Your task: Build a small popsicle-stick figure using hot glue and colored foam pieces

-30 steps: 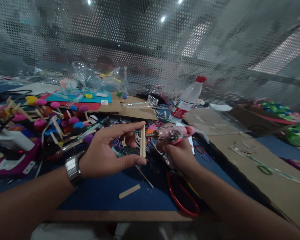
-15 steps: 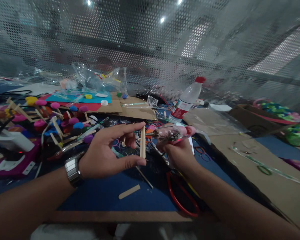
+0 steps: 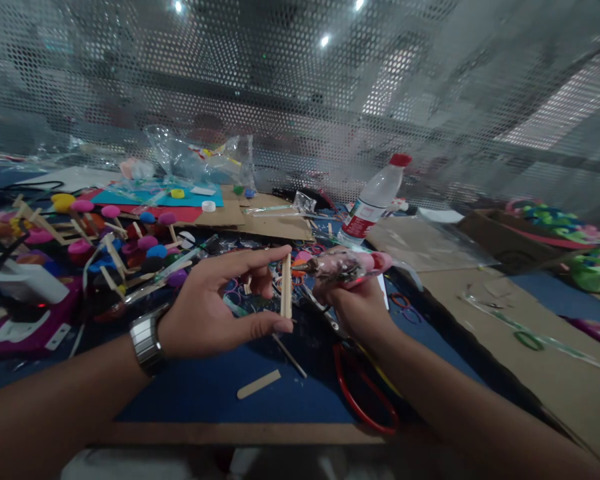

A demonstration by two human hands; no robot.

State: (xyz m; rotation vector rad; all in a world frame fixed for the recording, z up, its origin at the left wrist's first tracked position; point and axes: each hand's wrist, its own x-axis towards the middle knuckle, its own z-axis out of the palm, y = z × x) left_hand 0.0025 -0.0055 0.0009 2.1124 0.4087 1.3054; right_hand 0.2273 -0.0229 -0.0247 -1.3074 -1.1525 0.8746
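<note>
My left hand (image 3: pixel 215 303), with a metal watch on its wrist, pinches a wooden craft stick (image 3: pixel 286 285) upright between forefinger and thumb. Just to its right, my right hand (image 3: pixel 356 303) is closed round a pink hot-glue gun (image 3: pixel 345 265), whose nozzle points left at the upper part of the stick. Both hands hover over a blue work mat (image 3: pixel 215 390).
A loose craft stick (image 3: pixel 259 383) lies on the mat near me, red-handled scissors (image 3: pixel 363 390) under my right wrist. Stick-and-bottle-cap models (image 3: pixel 105 247) crowd the left. A red-capped water bottle (image 3: pixel 375 197) stands behind; cardboard sheets (image 3: pixel 530 353) lie right; perforated metal screen at the back.
</note>
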